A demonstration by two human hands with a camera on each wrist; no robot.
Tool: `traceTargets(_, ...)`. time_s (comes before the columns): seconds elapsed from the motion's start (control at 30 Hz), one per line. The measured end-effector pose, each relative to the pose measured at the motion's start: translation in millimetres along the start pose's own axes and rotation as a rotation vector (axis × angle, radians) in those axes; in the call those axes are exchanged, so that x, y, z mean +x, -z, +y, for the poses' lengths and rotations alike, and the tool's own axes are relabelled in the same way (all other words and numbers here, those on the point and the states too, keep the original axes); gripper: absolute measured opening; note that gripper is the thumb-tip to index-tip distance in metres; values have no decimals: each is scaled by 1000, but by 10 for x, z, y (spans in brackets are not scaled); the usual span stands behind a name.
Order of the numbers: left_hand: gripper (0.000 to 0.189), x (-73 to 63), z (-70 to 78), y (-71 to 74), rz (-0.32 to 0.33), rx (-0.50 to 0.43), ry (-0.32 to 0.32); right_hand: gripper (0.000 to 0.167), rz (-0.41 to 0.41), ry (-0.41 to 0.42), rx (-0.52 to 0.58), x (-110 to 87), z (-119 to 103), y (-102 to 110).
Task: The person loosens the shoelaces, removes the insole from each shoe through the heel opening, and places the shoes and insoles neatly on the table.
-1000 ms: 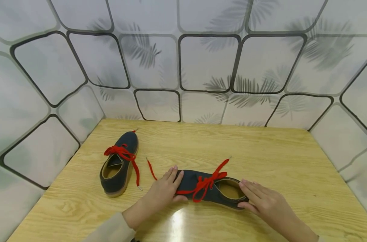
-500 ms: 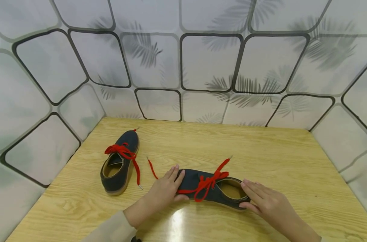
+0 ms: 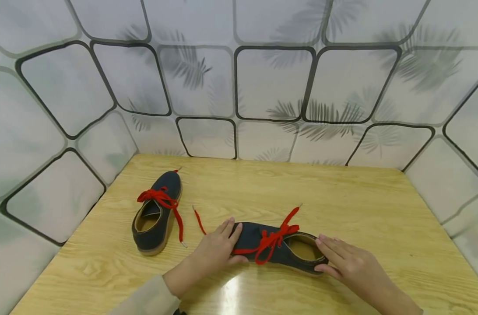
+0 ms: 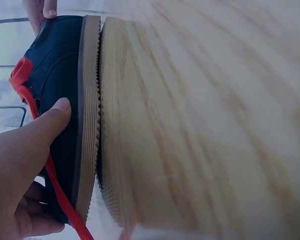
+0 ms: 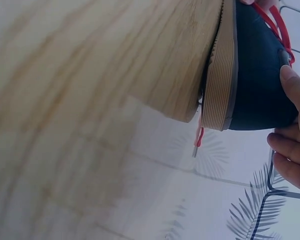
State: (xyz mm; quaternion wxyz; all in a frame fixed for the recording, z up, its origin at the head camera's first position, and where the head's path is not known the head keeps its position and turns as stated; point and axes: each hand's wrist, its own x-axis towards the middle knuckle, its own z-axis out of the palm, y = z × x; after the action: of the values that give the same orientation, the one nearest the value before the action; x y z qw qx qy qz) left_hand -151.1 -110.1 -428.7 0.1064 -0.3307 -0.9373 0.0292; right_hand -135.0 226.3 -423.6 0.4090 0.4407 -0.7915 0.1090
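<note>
A dark navy lace-up shoe (image 3: 250, 236) lies sideways across the front of the table, toe to the left. Its red lace is tied in a bow (image 3: 271, 239), and one long lace end trails past the toe. My left hand (image 3: 215, 248) grips the toe, thumb on the near side and fingers over the far side. At the heel, my right hand (image 3: 351, 264) holds the back rim between thumb and fingers. The left wrist view shows the ridged tan sole (image 4: 90, 115) down at the tabletop. In the right wrist view the thumb (image 5: 295, 87) presses near the opening.
A matching shoe (image 3: 149, 241) with a tied red lace stands at the left, toe pointing away, one lace end hanging to its right. The wooden table (image 3: 341, 197) meets patterned wall panels (image 3: 270, 83) at the back and sides.
</note>
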Motion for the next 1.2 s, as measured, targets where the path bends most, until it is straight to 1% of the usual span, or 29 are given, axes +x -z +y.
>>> traceTargets(0.1, 81, -14, 12, -16, -12, -16, 6, 59, -18, -7, 5, -10, -5, 14)
traceTargets(0.33, 82, -23, 15, -29, -12, -26, 19, 62, -137, -63, 14, 9, -31, 80)
traceTargets(0.47, 82, -23, 14, -23, -30, -47, 33, 63, -152, -61, 30, 53, -9, 101)
traceTargets(0.57, 82, -21, 13, -21, -36, -45, 37, 60, -158, -72, 52, 88, 13, 126)
traceTargets(0.6, 82, -21, 12, -21, -35, -43, 36, 58, -151, -74, 63, 101, 21, 131)
traceTargets(0.7, 82, -21, 10, -15, -32, -38, 31, 53, -88, -66, 82, 135, 57, 109)
traceTargets(0.83, 83, -3, 4, 0, -43, -40, 27, 51, 4, -34, 71, 196, 112, 65)
traceTargets(0.9, 82, 11, 1, 6, -53, -30, 23, 51, 17, -30, 55, 238, 130, 70)
traceTargets(1.07, 83, 35, -5, 25, -73, 4, 10, 52, 5, -43, 0, 335, 154, 85)
traceTargets(1.13, 83, 35, -6, 30, -80, 10, 9, 51, 5, -44, -5, 370, 164, 79)
traceTargets(1.2, 83, 31, -7, 32, -82, 5, 10, 49, 25, -34, 1, 407, 178, 62)
